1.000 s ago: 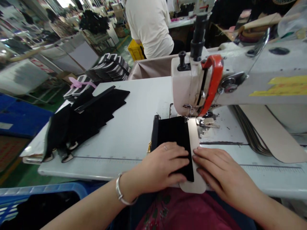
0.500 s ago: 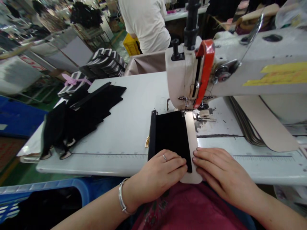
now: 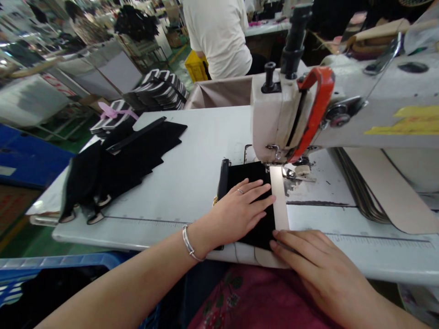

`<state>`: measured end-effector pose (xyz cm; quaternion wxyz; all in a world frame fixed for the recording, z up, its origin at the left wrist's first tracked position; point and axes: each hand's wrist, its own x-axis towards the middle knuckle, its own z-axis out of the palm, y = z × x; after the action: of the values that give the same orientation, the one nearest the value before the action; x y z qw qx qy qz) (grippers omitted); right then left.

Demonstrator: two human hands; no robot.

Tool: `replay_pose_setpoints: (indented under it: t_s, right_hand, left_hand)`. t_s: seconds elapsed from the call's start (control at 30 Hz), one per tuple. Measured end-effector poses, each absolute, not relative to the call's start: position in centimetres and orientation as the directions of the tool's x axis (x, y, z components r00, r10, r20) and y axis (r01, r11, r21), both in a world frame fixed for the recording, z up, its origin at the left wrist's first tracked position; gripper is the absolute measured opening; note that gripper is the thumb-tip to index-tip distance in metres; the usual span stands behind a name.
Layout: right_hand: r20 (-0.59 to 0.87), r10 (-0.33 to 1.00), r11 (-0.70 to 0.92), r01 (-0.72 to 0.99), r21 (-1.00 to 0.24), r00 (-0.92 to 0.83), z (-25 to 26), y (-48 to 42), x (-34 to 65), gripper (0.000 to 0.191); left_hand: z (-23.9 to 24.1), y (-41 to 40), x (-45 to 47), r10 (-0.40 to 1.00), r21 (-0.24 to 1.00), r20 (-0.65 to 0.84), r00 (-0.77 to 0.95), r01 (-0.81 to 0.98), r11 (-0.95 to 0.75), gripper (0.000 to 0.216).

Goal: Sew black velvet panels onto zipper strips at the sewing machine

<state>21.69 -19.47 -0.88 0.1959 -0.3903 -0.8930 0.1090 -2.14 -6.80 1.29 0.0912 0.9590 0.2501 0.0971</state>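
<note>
A black fabric piece (image 3: 250,176) with a zipper edge lies on a beige strip (image 3: 278,201) under the head of the sewing machine (image 3: 284,114). My left hand (image 3: 240,210) lies flat on the black piece, fingers stretched out toward the needle. My right hand (image 3: 305,260) rests flat at the table's near edge, fingertips on the strip's near end and the black piece's corner. Neither hand grips anything.
A heap of black pieces (image 3: 116,164) lies at the table's left. Striped bundles (image 3: 157,91) stand behind it. A stack of beige strips (image 3: 380,187) lies under the machine arm at right. A person in a white shirt (image 3: 219,36) works beyond. A blue crate (image 3: 58,269) sits lower left.
My left hand slid forward along the black piece toward the needle. My right hand drew back to the table's near edge. The camera view shifted slightly.
</note>
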Motion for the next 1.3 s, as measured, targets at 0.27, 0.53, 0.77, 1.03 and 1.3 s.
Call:
replay_pose_setpoints:
  t_s: [0.27,0.53,0.77,1.03,1.3]
  right_hand:
    - [0.286,0.765,0.644,0.67,-0.369,-0.577,-0.6,-17.7,21.4,0.05]
    - [0.31,0.787,0.615,0.642,-0.459,-0.533,-1.1,-17.7,22.0,0.039]
    - [0.301,0.776,0.629,0.643,-0.437,-0.554,-1.3,-17.7,22.2,0.039]
    - [0.336,0.731,0.683,0.626,-0.378,-0.594,-1.0,-17.4,22.2,0.041]
    - [0.303,0.735,0.677,0.639,-0.365,-0.606,-0.9,-16.1,22.2,0.042]
  left_hand:
    - [1.3,-5.4,-2.2,0.481,0.22,0.188,0.856,0.441,-0.87,0.04]
    - [2.5,-9.2,-3.5,0.299,0.28,0.235,0.925,0.23,-0.932,0.023]
    - [2.4,-9.1,-3.6,0.275,0.272,0.252,0.928,0.204,-0.94,0.025]
    - [2.0,-9.3,-4.0,0.294,0.354,0.321,0.9,0.174,-0.919,0.023]
    - [1.2,-7.5,-3.9,0.311,0.387,0.349,0.884,0.166,-0.907,0.023]
